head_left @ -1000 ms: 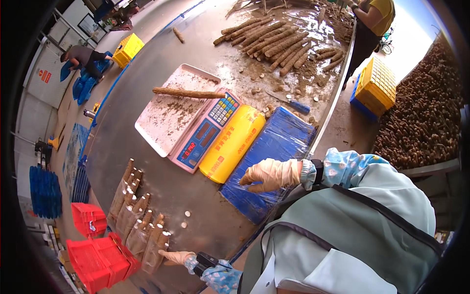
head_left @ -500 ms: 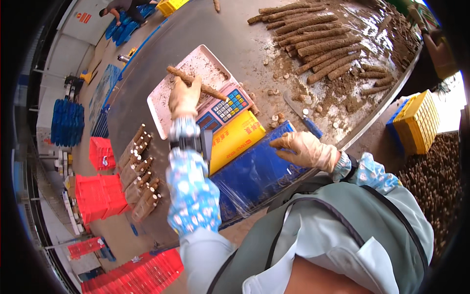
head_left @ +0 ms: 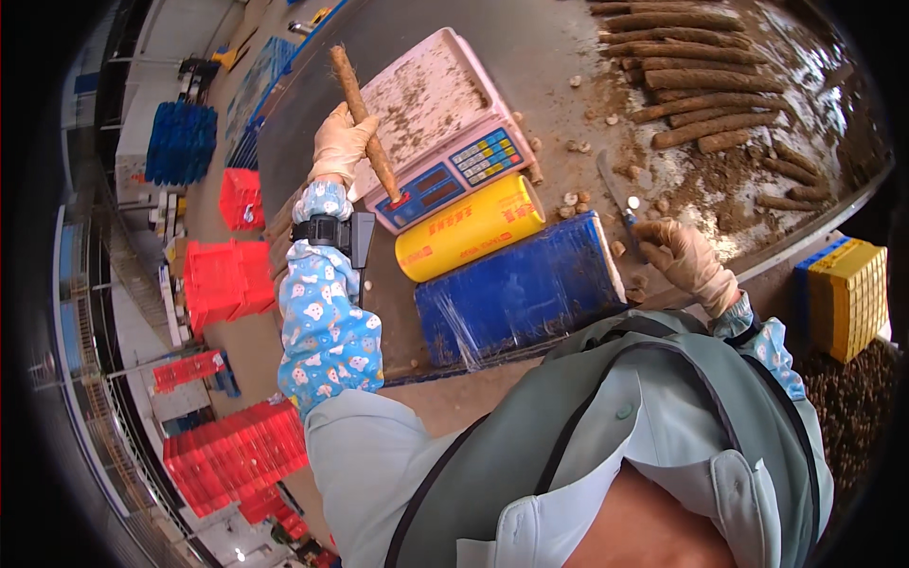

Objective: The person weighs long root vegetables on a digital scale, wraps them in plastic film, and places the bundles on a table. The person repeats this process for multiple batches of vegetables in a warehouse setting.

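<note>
Brown root [head_left: 352, 92] in the left hand [head_left: 341, 148]

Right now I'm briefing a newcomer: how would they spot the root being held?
On the grey table, find the pink scale. Along its left side, the gloved left hand grips one slim brown root. Unlike the roots lying together at the right, this one alone is in a hand.
</note>
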{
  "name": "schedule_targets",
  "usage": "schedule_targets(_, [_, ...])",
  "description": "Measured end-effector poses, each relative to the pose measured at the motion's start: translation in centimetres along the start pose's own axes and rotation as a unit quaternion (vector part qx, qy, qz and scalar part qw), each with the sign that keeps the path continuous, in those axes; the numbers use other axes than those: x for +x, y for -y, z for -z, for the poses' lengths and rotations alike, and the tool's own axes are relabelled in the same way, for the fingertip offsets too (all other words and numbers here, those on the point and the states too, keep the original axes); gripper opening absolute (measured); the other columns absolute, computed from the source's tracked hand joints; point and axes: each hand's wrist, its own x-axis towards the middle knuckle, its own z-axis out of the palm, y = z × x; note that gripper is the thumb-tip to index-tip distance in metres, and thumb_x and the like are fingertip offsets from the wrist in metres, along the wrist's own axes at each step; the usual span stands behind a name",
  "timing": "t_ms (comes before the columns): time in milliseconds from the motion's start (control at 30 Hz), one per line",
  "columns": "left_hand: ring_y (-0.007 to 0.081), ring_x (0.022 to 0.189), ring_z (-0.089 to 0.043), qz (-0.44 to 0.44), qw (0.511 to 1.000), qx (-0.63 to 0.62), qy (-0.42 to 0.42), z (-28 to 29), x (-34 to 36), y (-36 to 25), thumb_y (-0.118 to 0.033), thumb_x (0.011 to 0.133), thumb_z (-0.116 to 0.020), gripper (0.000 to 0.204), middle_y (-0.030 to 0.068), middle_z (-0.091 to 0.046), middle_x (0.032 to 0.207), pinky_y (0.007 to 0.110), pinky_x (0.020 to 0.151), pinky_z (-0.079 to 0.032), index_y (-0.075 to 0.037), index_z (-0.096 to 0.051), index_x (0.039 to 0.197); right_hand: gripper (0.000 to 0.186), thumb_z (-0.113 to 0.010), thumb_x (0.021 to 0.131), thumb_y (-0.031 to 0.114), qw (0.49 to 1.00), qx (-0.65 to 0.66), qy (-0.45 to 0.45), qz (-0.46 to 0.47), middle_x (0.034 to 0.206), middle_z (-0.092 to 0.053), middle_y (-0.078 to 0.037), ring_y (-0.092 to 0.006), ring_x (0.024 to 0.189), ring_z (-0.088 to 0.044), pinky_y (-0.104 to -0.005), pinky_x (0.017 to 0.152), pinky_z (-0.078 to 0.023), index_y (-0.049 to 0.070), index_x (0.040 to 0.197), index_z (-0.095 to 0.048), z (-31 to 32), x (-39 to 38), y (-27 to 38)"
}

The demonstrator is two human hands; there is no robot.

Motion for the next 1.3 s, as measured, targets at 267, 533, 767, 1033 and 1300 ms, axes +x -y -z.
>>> schedule_targets(267, [0.0157, 0.075, -0.068, -0.011, 0.993, 0.114, -0.03, 1.1, -0.6, 5.5, -0.022, 0.091, -0.074, 0.05, 0.0061, -0.071, 0.083, 0.033, 0.071, -0.055, -0.007, -0.061, 0.137, 0.029, -0.069, 0.095, 0.024, 0.998, 0.016, 0.014, 0.061, 0.102, -0.075, -0.019, -0.0343, 0.091, -0.074, -0.0402, 0.08, -0.058, 0.007, 0.118, -0.074, -2.1, 0.7, 1.5])
schedule_targets(533, [0.0168, 0.08, -0.07, 0.002, 0.99, 0.142, -0.009, 0.6, 2.4, 7.5, -0.025, 0.09, -0.076, 0.062, 0.0088, -0.074, 0.091, 0.033, 0.076, -0.056, -0.009, -0.055, 0.146, 0.03, -0.07, 0.093, 0.024, 0.998, 0.007, 0.006, 0.056, 0.098, -0.075, -0.019, -0.0351, 0.09, -0.074, -0.0419, 0.08, -0.057, 0.008, 0.119, -0.074, -1.6, 0.0, -0.1])
schedule_targets(767, [0.0141, 0.091, -0.068, -0.038, 0.998, 0.049, -0.022, 0.4, 3.3, 8.9, -0.018, 0.091, -0.077, 0.061, 0.0066, -0.075, 0.105, 0.03, 0.083, -0.055, -0.01, -0.055, 0.148, 0.09, -0.077, 0.086, 0.034, 0.982, -0.084, -0.111, 0.13, 0.147, -0.049, -0.029, -0.0415, 0.135, -0.051, -0.046, 0.106, -0.048, 0.0, 0.156, -0.033, -1.0, 10.1, 8.3])
schedule_targets(1033, [0.0085, 0.07, -0.059, -0.045, 0.998, -0.019, -0.026, 1.1, 1.6, 8.9, -0.011, 0.095, -0.073, 0.061, 0.0019, -0.066, 0.086, 0.027, 0.064, -0.05, -0.005, -0.05, 0.151, 0.119, -0.091, 0.072, 0.038, 0.978, -0.128, -0.166, 0.005, 0.154, -0.038, -0.032, -0.0459, 0.144, -0.037, -0.0474, 0.119, -0.036, -0.01, 0.156, -0.022, -10.0, 23.8, 11.0])
schedule_targets(1300, [0.0092, 0.071, -0.059, -0.03, 0.988, -0.147, -0.032, 1.8, 0.0, 9.9, -0.012, 0.095, -0.074, 0.069, 0.0019, -0.065, 0.085, 0.025, 0.065, -0.049, 0.004, -0.041, 0.154, 0.114, -0.093, 0.068, 0.038, 0.977, -0.097, -0.191, -0.002, 0.153, -0.043, -0.024, -0.0424, 0.145, -0.036, -0.0521, 0.118, -0.033, -0.004, 0.153, -0.029, -12.1, 25.9, 9.5])
